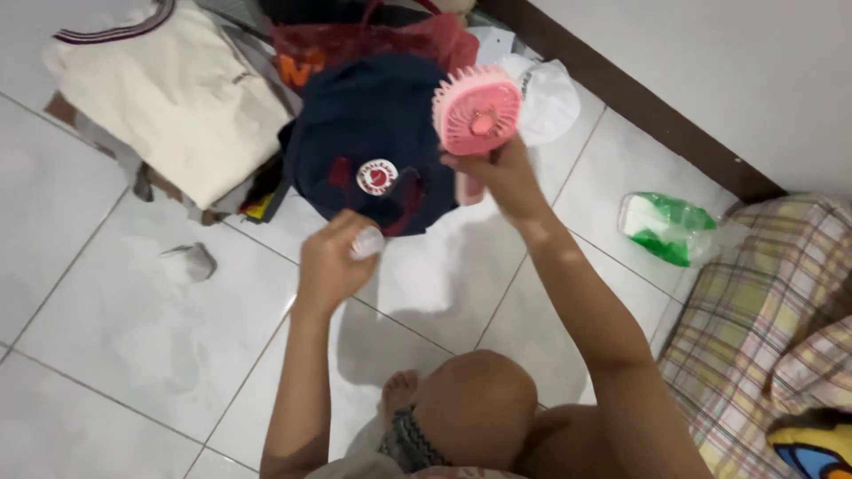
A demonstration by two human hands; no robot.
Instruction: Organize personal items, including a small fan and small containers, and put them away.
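Observation:
My right hand [499, 177] grips the handle of a small pink hand-held fan [477, 111] and holds it upright above a dark navy backpack [368, 133] with a round red and white patch. My left hand [333, 262] is closed around a small pale, translucent object [367, 241], just below the backpack's front edge. Both hands hover over the white tiled floor [115, 328]. My bent knee [475, 404] shows at the bottom.
A folded cream garment [169, 89] lies at the upper left on a pile. A red bag [355, 40] sits behind the backpack. A white plastic bag [548, 93], a green and clear bag [667, 226], a plaid cushion [763, 310] and a brown skirting [639, 106] lie right.

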